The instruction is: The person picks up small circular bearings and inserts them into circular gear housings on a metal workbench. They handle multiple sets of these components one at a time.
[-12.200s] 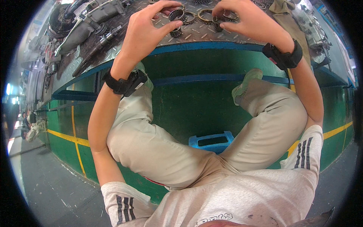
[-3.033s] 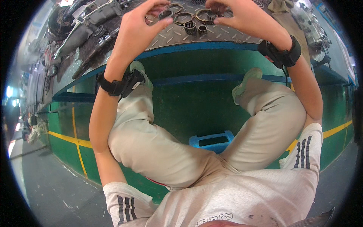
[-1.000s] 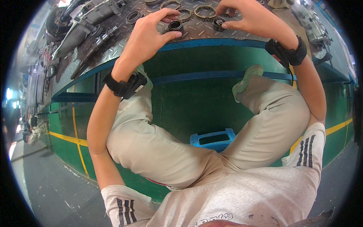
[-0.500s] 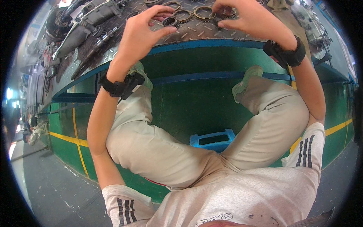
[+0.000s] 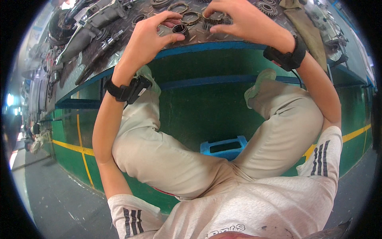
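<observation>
My left hand (image 5: 148, 36) reaches over the near edge of the bench, its thumb and fingers closed round a small dark ring-shaped roller bearing (image 5: 180, 29). To its right, my right hand (image 5: 235, 19) curls thumb and fingers round a dark toothed gear (image 5: 215, 22). A brass-coloured ring seems to sit on top of that gear, partly hidden by the fingers. Between the hands and just beyond lie a thin brass toothed ring (image 5: 190, 18) and another ring (image 5: 178, 7), both flat on the metal top.
The bench (image 5: 195, 38) has a diamond-plate top and a blue front edge. A shaft (image 5: 106, 44) and a grey casing (image 5: 85, 34) lie on the left. Further right are gears (image 5: 267, 8), a brown cloth (image 5: 304, 26) and a metal assembly (image 5: 332, 30). A blue stool (image 5: 223, 148) is below me.
My right hand has moved left with the gear, to where a brass ring lay, uncovering gears at the right. The bearing in my left hand has come slightly nearer.
</observation>
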The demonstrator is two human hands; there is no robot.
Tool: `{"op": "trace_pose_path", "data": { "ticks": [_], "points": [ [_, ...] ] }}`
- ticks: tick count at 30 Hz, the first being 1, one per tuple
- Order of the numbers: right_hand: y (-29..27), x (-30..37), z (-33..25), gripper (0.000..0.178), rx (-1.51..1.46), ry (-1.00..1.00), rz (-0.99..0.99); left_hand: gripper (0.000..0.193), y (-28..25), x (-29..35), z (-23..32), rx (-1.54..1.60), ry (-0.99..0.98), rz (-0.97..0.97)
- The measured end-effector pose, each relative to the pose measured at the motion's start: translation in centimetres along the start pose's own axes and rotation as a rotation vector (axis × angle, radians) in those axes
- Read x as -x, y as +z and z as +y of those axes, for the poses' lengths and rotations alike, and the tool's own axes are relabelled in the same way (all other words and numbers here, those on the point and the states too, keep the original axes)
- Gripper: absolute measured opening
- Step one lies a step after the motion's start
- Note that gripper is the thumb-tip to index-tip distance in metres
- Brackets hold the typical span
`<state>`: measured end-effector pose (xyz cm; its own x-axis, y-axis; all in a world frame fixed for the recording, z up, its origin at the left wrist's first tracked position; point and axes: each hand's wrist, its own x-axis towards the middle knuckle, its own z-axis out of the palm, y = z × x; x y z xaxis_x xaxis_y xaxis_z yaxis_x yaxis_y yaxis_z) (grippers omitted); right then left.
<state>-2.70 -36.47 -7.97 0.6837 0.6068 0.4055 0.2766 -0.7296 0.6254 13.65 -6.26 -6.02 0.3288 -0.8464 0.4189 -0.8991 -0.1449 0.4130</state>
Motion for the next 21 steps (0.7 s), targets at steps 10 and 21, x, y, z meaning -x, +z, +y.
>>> {"op": "trace_pose_path", "data": {
  "ticks": [10, 21],
  "points": [
    [-3.0, -3.3, 0.2, 0.024, -0.655, 0.432, -0.269, 0.049, -1.2, 0.5, 0.3, -0.003, 0.036, 0.028],
    [-3.5, -4.0, -0.3, 0.023, -0.718, 0.493, -0.347, 0.045, 0.8, -0.9, 2.1, 0.068, -0.005, 0.114]
  ]
}}
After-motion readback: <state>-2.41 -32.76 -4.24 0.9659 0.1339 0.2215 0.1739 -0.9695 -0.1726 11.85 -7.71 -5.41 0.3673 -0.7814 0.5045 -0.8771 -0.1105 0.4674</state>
